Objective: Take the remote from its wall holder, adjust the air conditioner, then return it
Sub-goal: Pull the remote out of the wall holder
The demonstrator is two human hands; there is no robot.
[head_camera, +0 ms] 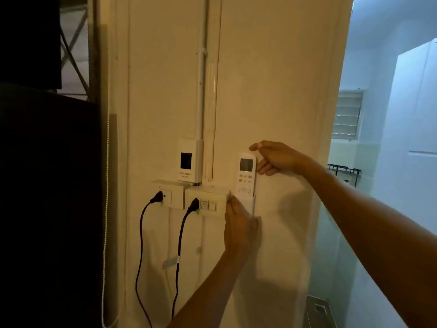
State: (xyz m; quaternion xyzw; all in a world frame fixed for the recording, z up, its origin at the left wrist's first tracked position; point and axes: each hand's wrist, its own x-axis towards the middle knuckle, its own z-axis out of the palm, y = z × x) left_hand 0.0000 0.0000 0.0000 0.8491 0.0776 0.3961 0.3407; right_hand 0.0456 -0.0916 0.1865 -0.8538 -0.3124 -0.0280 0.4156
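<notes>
Head view: remote sits in its wall holder. Right hand pinches its top edge; left hand braces the holder. Whether adjusting is done, I cannot tell.

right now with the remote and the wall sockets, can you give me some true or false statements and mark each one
1. The white remote with grey screen sits upright in the white wall holder. True.
2. The right hand is at the remote's upper end. True.
3. The left hand holds a black plug. False: it rests at the holder.
4. Both black plugs hang unplugged. False: both are in sockets.
</notes>
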